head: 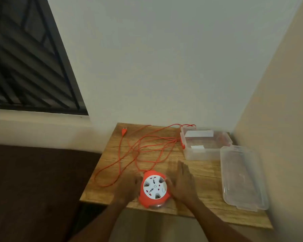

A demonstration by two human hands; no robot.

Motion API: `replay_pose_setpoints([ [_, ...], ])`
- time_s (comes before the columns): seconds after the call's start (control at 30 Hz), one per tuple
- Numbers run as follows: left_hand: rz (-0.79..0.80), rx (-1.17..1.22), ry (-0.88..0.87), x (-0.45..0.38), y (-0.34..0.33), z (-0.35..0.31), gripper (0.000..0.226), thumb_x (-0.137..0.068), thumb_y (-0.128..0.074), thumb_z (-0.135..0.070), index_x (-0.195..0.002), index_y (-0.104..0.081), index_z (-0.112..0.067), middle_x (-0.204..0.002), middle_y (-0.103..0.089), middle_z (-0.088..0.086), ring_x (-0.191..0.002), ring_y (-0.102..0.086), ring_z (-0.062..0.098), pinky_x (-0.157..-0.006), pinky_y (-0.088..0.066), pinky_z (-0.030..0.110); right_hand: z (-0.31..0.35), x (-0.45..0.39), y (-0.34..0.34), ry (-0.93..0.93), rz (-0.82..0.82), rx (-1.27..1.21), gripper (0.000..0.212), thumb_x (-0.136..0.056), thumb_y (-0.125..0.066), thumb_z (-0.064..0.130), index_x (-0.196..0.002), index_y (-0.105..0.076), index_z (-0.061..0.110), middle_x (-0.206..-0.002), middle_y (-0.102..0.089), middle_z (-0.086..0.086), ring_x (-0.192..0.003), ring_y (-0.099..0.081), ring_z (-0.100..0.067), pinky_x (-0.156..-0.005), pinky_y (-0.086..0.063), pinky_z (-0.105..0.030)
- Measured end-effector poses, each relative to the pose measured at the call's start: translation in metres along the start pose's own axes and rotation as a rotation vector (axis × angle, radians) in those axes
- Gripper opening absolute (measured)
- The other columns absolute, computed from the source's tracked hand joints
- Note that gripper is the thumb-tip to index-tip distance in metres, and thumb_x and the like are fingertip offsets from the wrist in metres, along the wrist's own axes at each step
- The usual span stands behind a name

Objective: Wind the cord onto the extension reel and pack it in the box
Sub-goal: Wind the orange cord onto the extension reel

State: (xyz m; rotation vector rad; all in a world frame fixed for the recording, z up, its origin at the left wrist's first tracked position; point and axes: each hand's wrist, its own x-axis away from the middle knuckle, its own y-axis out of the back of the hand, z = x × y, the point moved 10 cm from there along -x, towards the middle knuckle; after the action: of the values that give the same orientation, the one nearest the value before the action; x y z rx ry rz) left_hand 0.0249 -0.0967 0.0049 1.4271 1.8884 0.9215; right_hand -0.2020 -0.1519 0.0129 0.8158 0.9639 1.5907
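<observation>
Near edge of the wooden worktop (199, 194): orange extension reel (154, 188) lying flat, white socket face up. Left hand (129, 186) against its left side, right hand (181, 182) against its right side with fingers extended — both blurred, so whether either grip closes on the reel I cannot tell. Orange cord (138, 151) unwound, sprawling in loose loops over the worktop beyond the reel; its plug (124, 131) lies at the far left corner. To the right, a clear lid (241, 179) lies flat. Farther back — clear plastic box (205, 144), open, at the far right corner, cord running up to its left side.
</observation>
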Motion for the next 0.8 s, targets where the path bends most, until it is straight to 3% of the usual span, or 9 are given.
replay_pose_setpoints([
  [0.13, 0.093, 0.098, 0.206, 0.006, -0.029, 0.033, 0.033, -0.105, -0.050, -0.036, -0.086, -0.072, -0.020, -0.069, -0.068, -0.003, -0.066, -0.064, 0.015, -0.063, -0.050, 0.032, 0.000, -0.003, -0.028, -0.038, 0.134, -0.053, 0.093, -0.090, -0.046, 0.064, -0.157, -0.002, 0.017, -0.164, -0.010, -0.008, -0.150, -0.012, -0.028, -0.119, -0.019, -0.047],
  [0.27, 0.221, 0.262, 0.337, -0.006, -0.061, 0.045, 0.029, -0.096, -0.054, -0.035, -0.091, -0.079, -0.020, -0.075, -0.075, 0.002, -0.068, -0.070, 0.019, -0.063, -0.054, 0.035, 0.004, 0.000, -0.053, -0.050, 0.309, -0.155, 0.085, -0.087, -0.054, 0.057, -0.155, -0.016, 0.023, -0.154, -0.032, -0.010, -0.138, -0.034, -0.028, -0.111, -0.035, -0.044],
  [0.43, 0.223, 0.526, 0.408, -0.012, -0.069, 0.028, 0.030, -0.091, -0.063, -0.022, -0.069, -0.082, -0.028, -0.062, -0.071, 0.004, -0.058, -0.064, 0.016, -0.058, -0.046, 0.028, -0.003, -0.008, -0.050, -0.119, 0.323, -0.188, 0.081, -0.079, -0.061, 0.054, -0.148, -0.028, 0.028, -0.144, -0.040, -0.008, -0.129, -0.042, -0.026, -0.104, -0.042, -0.041],
  [0.5, 0.210, 0.658, 0.425, -0.019, -0.068, 0.018, 0.024, -0.093, -0.066, -0.026, -0.078, -0.084, -0.024, -0.072, -0.075, 0.017, -0.061, -0.067, 0.021, -0.060, -0.050, 0.034, -0.009, -0.015, -0.042, -0.126, 0.307, -0.199, 0.086, -0.075, -0.061, 0.059, -0.148, -0.028, 0.029, -0.143, -0.041, -0.006, -0.127, -0.044, -0.025, -0.103, -0.044, -0.042],
  [0.57, 0.182, 0.796, 0.463, -0.025, -0.063, 0.007, 0.012, -0.099, -0.068, -0.026, -0.098, -0.080, -0.021, -0.087, -0.079, 0.016, -0.072, -0.074, 0.025, -0.063, -0.055, 0.035, -0.011, -0.022, -0.027, -0.098, 0.270, -0.239, 0.088, -0.074, -0.063, 0.060, -0.149, -0.026, 0.032, -0.144, -0.041, -0.003, -0.127, -0.044, -0.023, -0.102, -0.045, -0.040],
  [0.63, 0.177, 0.928, 0.478, -0.034, -0.061, -0.008, 0.019, -0.099, -0.069, -0.029, -0.111, -0.070, -0.014, -0.097, -0.079, 0.011, -0.083, -0.077, 0.025, -0.067, -0.059, 0.034, -0.007, -0.030, -0.008, -0.025, 0.233, -0.282, 0.088, -0.072, -0.067, 0.057, -0.147, -0.026, 0.035, -0.140, -0.040, 0.000, -0.125, -0.043, -0.022, -0.101, -0.045, -0.039],
  [0.7, 0.190, 1.025, 0.481, -0.045, -0.060, -0.023, 0.031, -0.096, -0.073, -0.032, -0.111, -0.062, -0.008, -0.099, -0.076, 0.010, -0.084, -0.075, 0.025, -0.071, -0.059, 0.038, 0.001, -0.038, 0.012, 0.054, 0.193, -0.288, 0.090, -0.067, -0.070, 0.055, -0.145, -0.027, 0.040, -0.136, -0.042, 0.002, -0.124, -0.041, -0.021, -0.101, -0.043, -0.039],
  [0.8, 0.233, 1.168, 0.435, -0.063, -0.050, -0.051, 0.040, -0.092, -0.076, -0.033, -0.121, -0.063, -0.008, -0.106, -0.073, 0.017, -0.087, -0.073, 0.027, -0.070, -0.060, 0.039, 0.011, -0.048, 0.040, 0.154, 0.130, -0.269, 0.095, -0.065, -0.072, 0.054, -0.145, -0.023, 0.041, -0.140, -0.039, 0.005, -0.129, -0.035, -0.020, -0.105, -0.040, -0.042],
])
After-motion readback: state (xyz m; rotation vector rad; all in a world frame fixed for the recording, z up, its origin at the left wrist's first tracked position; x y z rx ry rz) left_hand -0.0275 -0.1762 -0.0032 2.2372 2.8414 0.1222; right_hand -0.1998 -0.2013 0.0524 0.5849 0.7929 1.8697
